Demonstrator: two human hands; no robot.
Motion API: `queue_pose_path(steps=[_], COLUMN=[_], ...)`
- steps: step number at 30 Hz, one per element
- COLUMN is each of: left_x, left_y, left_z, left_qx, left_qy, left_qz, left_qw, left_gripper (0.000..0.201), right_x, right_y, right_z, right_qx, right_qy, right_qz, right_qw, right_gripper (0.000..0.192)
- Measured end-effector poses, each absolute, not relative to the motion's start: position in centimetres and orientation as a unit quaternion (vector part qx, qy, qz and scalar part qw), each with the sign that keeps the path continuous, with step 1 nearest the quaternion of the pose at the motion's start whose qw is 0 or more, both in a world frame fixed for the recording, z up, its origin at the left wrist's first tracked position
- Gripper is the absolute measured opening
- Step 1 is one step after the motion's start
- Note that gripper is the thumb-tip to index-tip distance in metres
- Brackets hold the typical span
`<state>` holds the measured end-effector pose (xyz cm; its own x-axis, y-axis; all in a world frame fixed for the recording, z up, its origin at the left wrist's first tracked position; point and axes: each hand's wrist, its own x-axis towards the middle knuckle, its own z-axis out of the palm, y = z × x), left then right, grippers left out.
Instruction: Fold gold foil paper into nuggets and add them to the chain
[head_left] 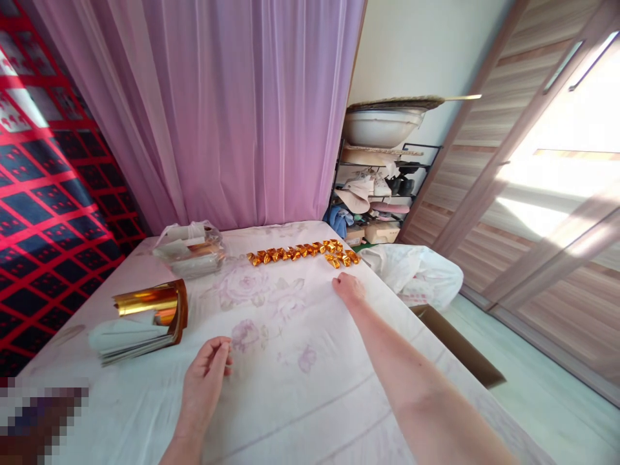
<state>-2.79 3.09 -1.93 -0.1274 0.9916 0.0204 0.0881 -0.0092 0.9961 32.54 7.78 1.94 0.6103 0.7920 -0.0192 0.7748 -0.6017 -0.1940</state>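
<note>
A row of folded gold pieces (303,252) lies on the floral cloth (290,387), the right hand (347,289) just below its end, grip unclear, while the left hand (206,378), nearer, loosely curled and empty, rests right of the unfolded foil stack (145,316).

Gold foil pieces (303,252); white floral sheet (271,361); pink curtain (217,110); red-navy checked cloth (43,194).
</note>
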Motion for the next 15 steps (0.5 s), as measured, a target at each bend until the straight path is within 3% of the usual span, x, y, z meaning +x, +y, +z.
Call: queue_pose_path(steps=[3, 8, 15], left_x=[-2.6, -2.4, -2.3], left_y=[3.0, 3.0, 3.0], left_z=[-1.9, -2.2, -2.1], left_qx=[0.498, 0.502, 0.521], left_qy=[0.542, 0.541, 0.537], left_qz=[0.512, 0.510, 0.506], left_qw=[0.443, 0.442, 0.429], left_gripper=[0.049, 0.047, 0.041], right_x=[30.7, 25.1, 21.5], right_y=[6.5, 3.1, 0.2], right_z=[1.2, -0.5, -1.3], right_qx=[-0.881, -0.846, -0.801], right_qy=[-0.456, -0.507, -0.570], right_qz=[0.074, 0.075, 0.075], right_qw=[0.101, 0.143, 0.165], right_gripper=[0.027, 0.034, 0.026])
